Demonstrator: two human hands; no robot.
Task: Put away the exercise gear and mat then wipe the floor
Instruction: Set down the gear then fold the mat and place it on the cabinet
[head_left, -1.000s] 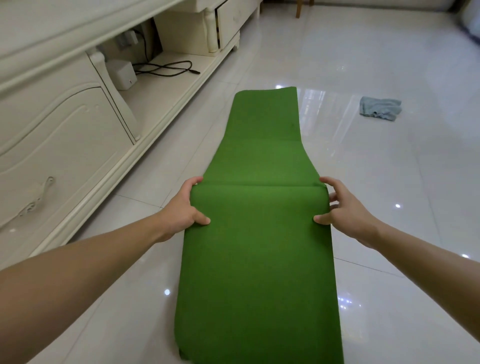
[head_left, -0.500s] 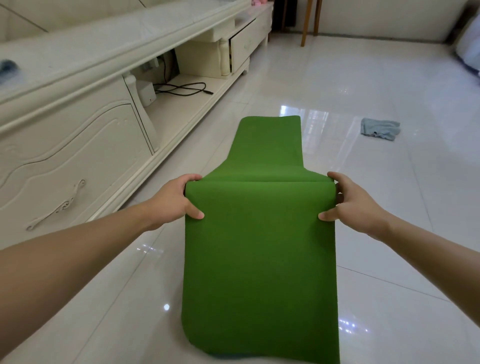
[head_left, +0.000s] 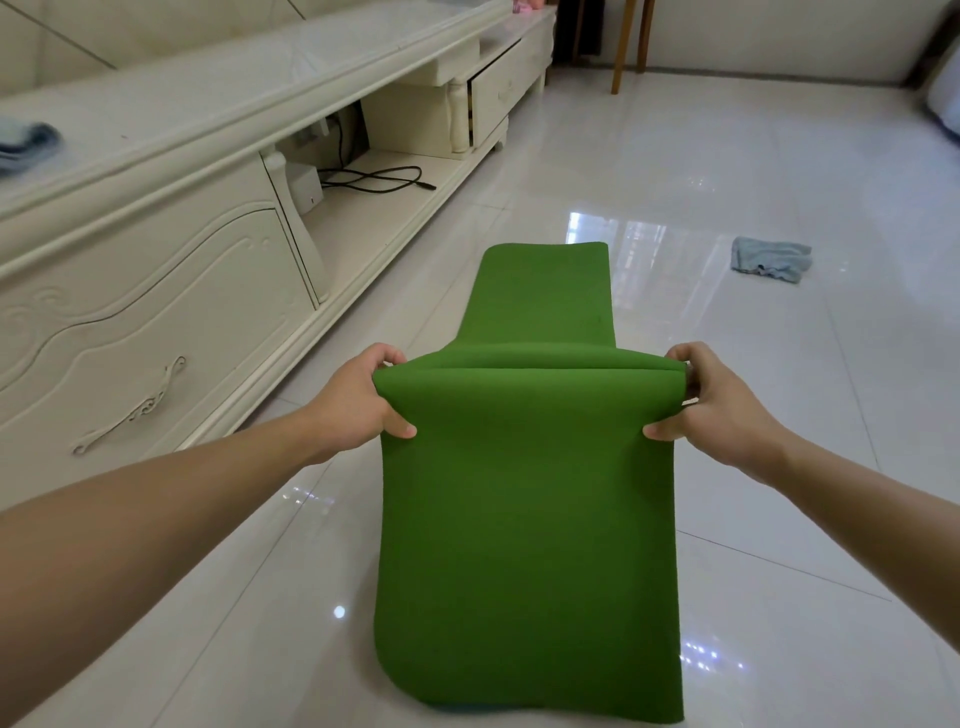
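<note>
My L hand (head_left: 358, 402) & R hand (head_left: 714, 402) each pinch a side of the green yoga mat (head_left: 527, 519) at its fold, thumbs on top, far end on floor (head_left: 727, 156).

One green mat (head_left: 524, 519). Two bare hands, a left hand (head_left: 358, 400) and a right hand (head_left: 722, 410). Two cloths: one pale blue cloth (head_left: 769, 259) on the floor and one folded blue cloth (head_left: 26, 143) on the one long cream cabinet (head_left: 156, 291). The cabinet shows one curled handle (head_left: 130, 410), one open drawer (head_left: 498, 93), one white box (head_left: 306, 187) and one black cable (head_left: 379, 179). Two wooden legs (head_left: 621, 47) stand at the far end.
</note>
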